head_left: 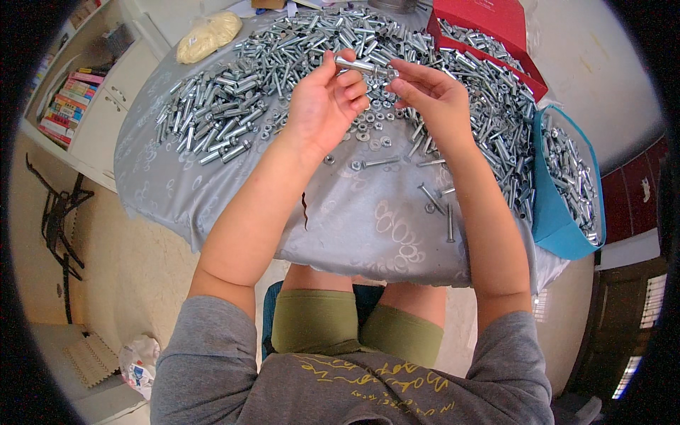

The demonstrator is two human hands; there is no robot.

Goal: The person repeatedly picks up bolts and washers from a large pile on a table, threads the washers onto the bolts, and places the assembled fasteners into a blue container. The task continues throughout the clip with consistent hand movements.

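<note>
Here's the left hand (322,103), grip pinched on a shiny, silver, cylindrical metal bolt (363,67) above a glinting bolt heap (212,113) on the grey, satiny, patterned-cloth table (340,234); right hand (445,99) pinches its other end, left fingertips partly hiding the nearer one.

a home, by its look (shelved books (69,106), a patterned tablecloth (354,212)).

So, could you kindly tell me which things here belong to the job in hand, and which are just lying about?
Seemingly part of the job:
bolt held by left hand and right hand
loose bolts
nuts
blue bin
red box

Apparently just lying about:
books
white plastic bag
black frame
</note>
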